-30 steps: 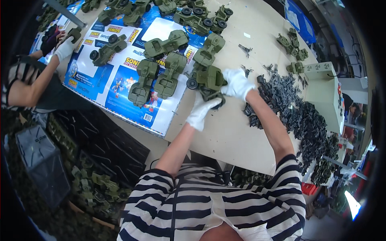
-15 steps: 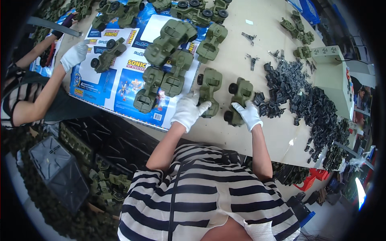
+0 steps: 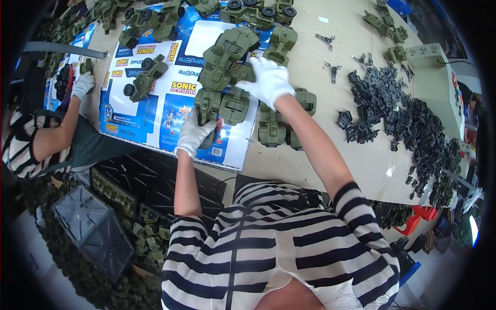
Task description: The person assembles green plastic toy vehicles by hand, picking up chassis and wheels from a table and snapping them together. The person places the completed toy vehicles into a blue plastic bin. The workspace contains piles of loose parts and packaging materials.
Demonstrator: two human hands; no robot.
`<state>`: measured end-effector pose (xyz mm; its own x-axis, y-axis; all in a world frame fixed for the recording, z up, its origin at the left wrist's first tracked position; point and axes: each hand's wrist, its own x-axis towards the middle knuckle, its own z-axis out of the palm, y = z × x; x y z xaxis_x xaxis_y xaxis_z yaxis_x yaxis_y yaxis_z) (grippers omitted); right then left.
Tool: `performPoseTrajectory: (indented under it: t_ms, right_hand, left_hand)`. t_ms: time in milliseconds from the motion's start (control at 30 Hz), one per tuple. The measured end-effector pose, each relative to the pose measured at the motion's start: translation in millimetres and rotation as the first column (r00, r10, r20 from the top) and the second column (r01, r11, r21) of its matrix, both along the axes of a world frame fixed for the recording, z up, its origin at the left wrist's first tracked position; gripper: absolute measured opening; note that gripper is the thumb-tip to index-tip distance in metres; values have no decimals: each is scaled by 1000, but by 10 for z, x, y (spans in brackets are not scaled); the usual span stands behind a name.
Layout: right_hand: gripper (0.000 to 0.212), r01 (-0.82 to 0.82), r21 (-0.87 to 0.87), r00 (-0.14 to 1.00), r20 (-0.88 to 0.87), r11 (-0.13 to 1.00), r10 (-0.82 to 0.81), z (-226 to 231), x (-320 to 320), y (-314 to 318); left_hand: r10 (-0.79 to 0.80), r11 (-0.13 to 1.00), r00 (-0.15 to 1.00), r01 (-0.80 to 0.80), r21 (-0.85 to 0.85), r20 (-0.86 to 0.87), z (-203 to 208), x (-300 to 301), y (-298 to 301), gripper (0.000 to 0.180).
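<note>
My left hand [image 3: 194,134], in a white glove, is closed round the near end of an olive-green toy vehicle [image 3: 207,105] on a printed cardboard sheet. My gloved right hand [image 3: 269,82] is spread above the sheet's right edge, thumb out, holding nothing I can see. Beneath its thumb side lies another green toy vehicle [image 3: 235,107]. A larger green vehicle [image 3: 219,64] lies just beyond, and one more [image 3: 281,44] is past my right fingertips. My right forearm partly covers two vehicles on the bare table, one of them a green vehicle [image 3: 272,132].
A heap of small dark grey parts [image 3: 413,119] spreads over the right of the table, near a pale box [image 3: 431,64]. More green vehicles [image 3: 250,15] lie along the far side. At left, a co-worker's gloved hand [image 3: 82,85] is by a green piece. Black crates [image 3: 82,214] stand below.
Both hands have left the two vehicles on the bare table. The left moved left onto a vehicle on the sheet; the right swung up and left, spreading. The co-worker's hand moved left.
</note>
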<state>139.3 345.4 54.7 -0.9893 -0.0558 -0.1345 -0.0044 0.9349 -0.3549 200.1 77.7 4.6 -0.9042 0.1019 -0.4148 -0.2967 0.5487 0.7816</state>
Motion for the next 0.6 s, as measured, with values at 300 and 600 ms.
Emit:
performPoseTrajectory:
  t_ms: [300,600]
  right_hand:
    - [66,-193,65,981,10,979,193,-316,638,-8]
    - [79,577,-354,769,539,736,-343,-535,1550,1563]
  left_hand:
    - [30,972,981,-73,223,192,-307,217,-41,66]
    - [-63,912,937,-86,402,342,-253,201,221,59]
